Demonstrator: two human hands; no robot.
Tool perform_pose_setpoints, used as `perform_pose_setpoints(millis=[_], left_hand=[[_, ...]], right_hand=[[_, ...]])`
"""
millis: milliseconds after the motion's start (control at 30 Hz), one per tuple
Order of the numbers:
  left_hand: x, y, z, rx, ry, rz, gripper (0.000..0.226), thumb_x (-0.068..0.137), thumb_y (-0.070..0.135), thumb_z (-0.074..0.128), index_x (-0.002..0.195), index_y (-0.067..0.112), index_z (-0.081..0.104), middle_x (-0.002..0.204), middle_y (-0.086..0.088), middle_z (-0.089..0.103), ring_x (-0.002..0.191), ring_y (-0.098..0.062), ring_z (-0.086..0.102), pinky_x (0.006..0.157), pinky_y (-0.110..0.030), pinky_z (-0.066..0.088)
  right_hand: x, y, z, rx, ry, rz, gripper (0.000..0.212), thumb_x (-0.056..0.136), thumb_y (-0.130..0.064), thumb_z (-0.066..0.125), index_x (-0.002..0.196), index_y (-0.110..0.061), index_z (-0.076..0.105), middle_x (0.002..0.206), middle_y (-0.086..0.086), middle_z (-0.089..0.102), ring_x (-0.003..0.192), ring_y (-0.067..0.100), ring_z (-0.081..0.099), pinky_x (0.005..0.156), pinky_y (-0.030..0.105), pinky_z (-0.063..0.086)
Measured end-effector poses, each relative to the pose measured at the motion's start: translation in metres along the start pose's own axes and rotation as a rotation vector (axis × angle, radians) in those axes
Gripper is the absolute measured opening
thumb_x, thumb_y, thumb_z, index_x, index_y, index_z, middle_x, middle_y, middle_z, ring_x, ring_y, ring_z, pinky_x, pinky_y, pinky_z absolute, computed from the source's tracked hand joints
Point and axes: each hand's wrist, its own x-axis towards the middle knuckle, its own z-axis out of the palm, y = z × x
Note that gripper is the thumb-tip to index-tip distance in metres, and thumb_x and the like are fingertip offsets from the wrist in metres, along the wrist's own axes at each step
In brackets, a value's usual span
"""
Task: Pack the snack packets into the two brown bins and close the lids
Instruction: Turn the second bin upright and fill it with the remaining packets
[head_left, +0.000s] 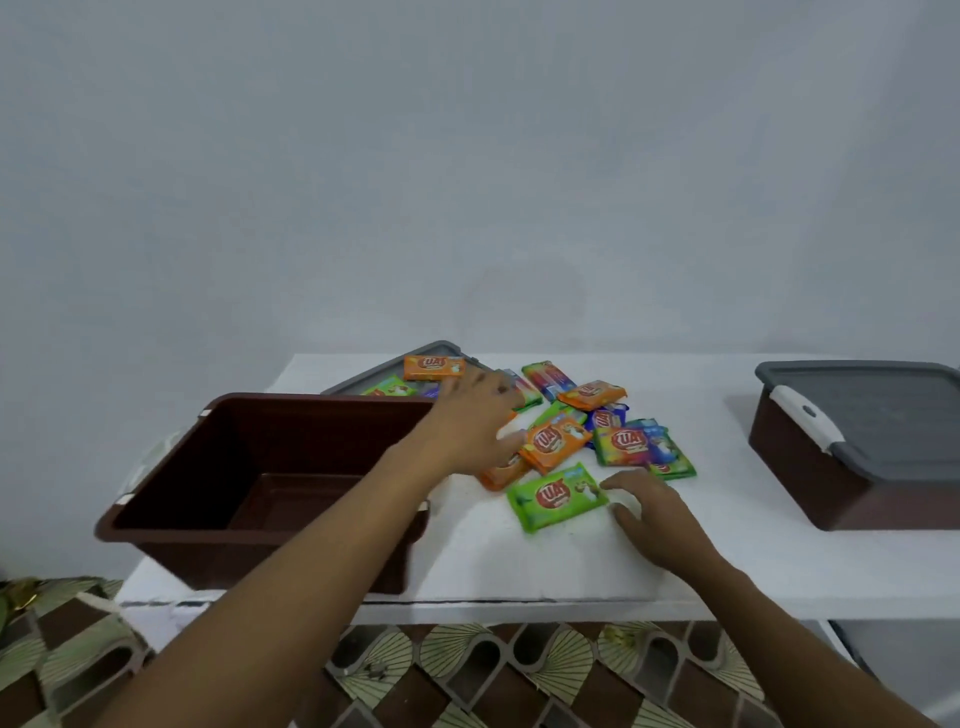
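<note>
An open, empty brown bin (218, 467) stands at the left of the white table. Its grey lid (363, 382) lies flat behind it with an orange packet (434, 367) and a green packet on top. Several orange, green and blue snack packets (587, 426) lie scattered in the table's middle. My left hand (467, 421) reaches over the bin's right rim onto the pile, fingers spread, over an orange packet (553, 441). My right hand (649, 512) rests on the table with fingers apart, its fingertips at the right edge of a green packet (556, 496). A second brown bin (810, 467) stands at the right, its grey lid (872, 410) on.
The white table (727, 561) stands against a plain pale wall. Its front edge runs across the lower view. A patterned brown and green floor (467, 675) lies below. Bare tabletop shows between the packet pile and the right bin.
</note>
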Motion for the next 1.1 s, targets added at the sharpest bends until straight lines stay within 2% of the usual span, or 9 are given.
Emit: perform_pose_setpoints(millis=[133, 233, 467, 567, 667, 733, 867, 933, 1100], left_hand=[[0.03, 0.05, 0.027, 0.03, -0.163, 0.031, 0.054, 0.094, 0.047, 0.049, 0.141, 0.022, 0.043, 0.139, -0.008, 0.046, 0.129, -0.029, 0.039, 0.103, -0.046, 0.035], [0.036, 0.069, 0.055, 0.047, -0.274, -0.01, 0.054, 0.093, 0.044, 0.053, 0.139, 0.019, 0.043, 0.136, -0.01, 0.046, 0.123, -0.03, 0.045, 0.096, -0.044, 0.04], [0.026, 0.078, 0.104, -0.046, -0.284, -0.128, 0.065, 0.084, 0.04, 0.068, 0.138, 0.019, 0.038, 0.139, -0.006, 0.036, 0.123, -0.031, 0.043, 0.097, -0.047, 0.042], [0.031, 0.085, 0.096, -0.022, -0.341, -0.128, 0.086, 0.08, 0.042, 0.072, 0.148, 0.019, 0.025, 0.148, -0.009, 0.035, 0.135, -0.034, 0.033, 0.111, -0.049, 0.029], [0.036, 0.093, 0.083, 0.14, -0.316, -0.066, 0.096, 0.076, 0.054, 0.07, 0.149, 0.017, 0.022, 0.146, -0.012, 0.042, 0.136, -0.033, 0.031, 0.114, -0.05, 0.018], [0.04, 0.095, 0.069, 0.196, -0.274, -0.026, 0.091, 0.076, 0.054, 0.069, 0.146, 0.015, 0.027, 0.144, -0.012, 0.042, 0.133, -0.032, 0.034, 0.111, -0.05, 0.024], [0.037, 0.077, 0.03, 0.114, -0.135, -0.064, 0.089, 0.078, 0.057, 0.064, 0.145, 0.015, 0.026, 0.137, -0.007, 0.047, 0.119, -0.028, 0.051, 0.087, -0.04, 0.045], [0.03, 0.056, 0.01, 0.043, -0.085, -0.121, 0.094, 0.077, 0.068, 0.056, 0.149, 0.018, 0.021, 0.144, -0.005, 0.045, 0.124, -0.027, 0.05, 0.093, -0.043, 0.047], [0.002, -0.016, -0.034, 0.037, 0.023, -0.199, 0.08, 0.081, 0.069, 0.053, 0.145, 0.029, 0.027, 0.138, -0.001, 0.053, 0.119, -0.029, 0.055, 0.092, -0.041, 0.046]], right_hand=[[0.008, 0.048, -0.016, -0.137, 0.088, 0.05, 0.038, 0.088, -0.024, 0.066, 0.125, -0.023, 0.059, 0.14, 0.003, 0.05, 0.127, 0.022, 0.042, 0.101, 0.04, 0.041], [0.023, 0.059, -0.028, -0.244, 0.109, 0.061, 0.052, 0.088, -0.028, 0.063, 0.137, -0.02, 0.049, 0.149, 0.005, 0.04, 0.133, 0.025, 0.034, 0.102, 0.044, 0.04], [0.057, 0.068, -0.028, -0.314, -0.159, 0.031, 0.081, 0.092, -0.053, 0.05, 0.154, -0.027, 0.005, 0.163, -0.002, 0.002, 0.149, 0.021, 0.001, 0.113, 0.048, 0.022], [0.064, 0.071, -0.031, -0.311, -0.104, 0.059, 0.078, 0.09, -0.054, 0.053, 0.152, -0.026, 0.016, 0.157, 0.004, 0.02, 0.141, 0.025, 0.018, 0.109, 0.046, 0.028], [0.074, 0.07, -0.04, -0.337, -0.129, 0.069, 0.078, 0.083, -0.061, 0.058, 0.147, -0.027, 0.028, 0.147, 0.005, 0.033, 0.132, 0.025, 0.029, 0.104, 0.044, 0.032], [0.077, 0.067, -0.047, -0.275, -0.155, 0.075, 0.077, 0.077, -0.057, 0.068, 0.14, -0.028, 0.038, 0.141, 0.002, 0.042, 0.128, 0.021, 0.036, 0.102, 0.042, 0.034], [0.078, 0.046, -0.06, -0.215, -0.112, 0.064, 0.075, 0.067, -0.051, 0.078, 0.126, -0.024, 0.042, 0.12, -0.001, 0.059, 0.102, 0.013, 0.054, 0.087, 0.035, 0.048], [0.078, 0.027, -0.064, -0.094, -0.08, 0.057, 0.076, 0.069, -0.051, 0.079, 0.129, -0.022, 0.041, 0.117, -0.001, 0.061, 0.09, 0.013, 0.057, 0.075, 0.028, 0.05], [0.092, -0.043, -0.063, 0.071, -0.046, -0.038, 0.07, 0.076, -0.06, 0.068, 0.132, -0.026, 0.045, 0.119, 0.0, 0.064, 0.095, 0.017, 0.064, 0.082, 0.037, 0.055]])
